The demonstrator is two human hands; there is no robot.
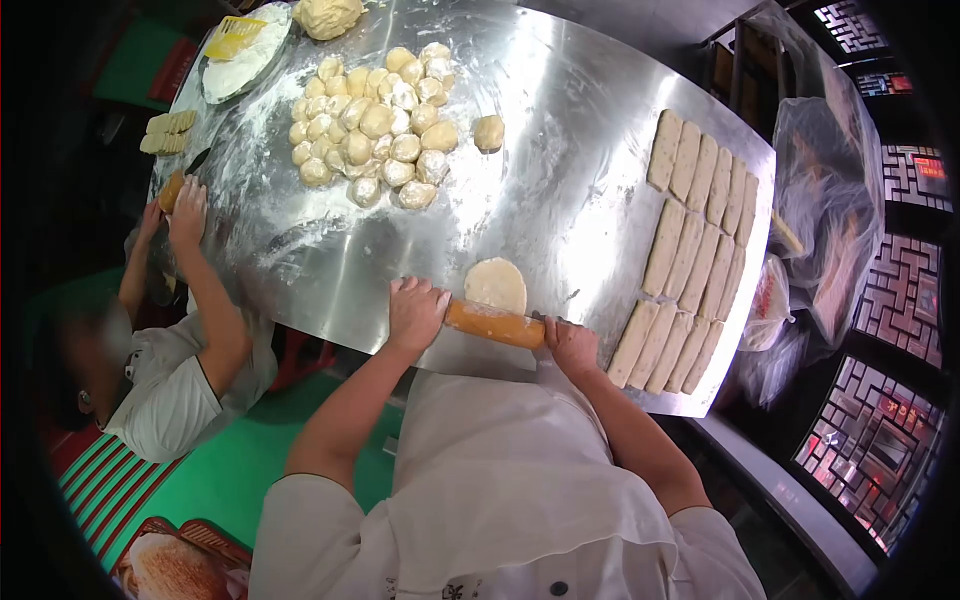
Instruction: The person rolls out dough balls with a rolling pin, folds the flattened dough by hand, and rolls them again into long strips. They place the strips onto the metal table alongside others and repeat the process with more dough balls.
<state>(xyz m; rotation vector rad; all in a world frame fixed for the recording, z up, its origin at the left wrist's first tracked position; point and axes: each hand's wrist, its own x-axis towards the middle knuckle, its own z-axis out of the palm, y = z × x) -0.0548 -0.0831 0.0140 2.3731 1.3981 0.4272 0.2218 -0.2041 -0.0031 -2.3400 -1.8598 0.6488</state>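
Observation:
A wooden rolling pin (495, 324) lies slightly slanted near the front edge of the metal table. My left hand (417, 313) is closed on its left end, and my right hand (571, 346) grips the right end. Partly under the pin's far side sits a flat, pale round of dough (496, 281), its near edge hidden by the pin. One dough ball (489, 133) stands alone farther up. Left of it spreads a large cluster of floured dough balls (376, 121).
Rows of long dough strips (680, 255) line the right side of the floured steel table (570, 110). A flour tray (243, 65) with a yellow scraper (233, 38) and a big dough lump (328, 17) are far left. At left, a co-worker's hands (187, 215) hold another rolling pin (172, 190).

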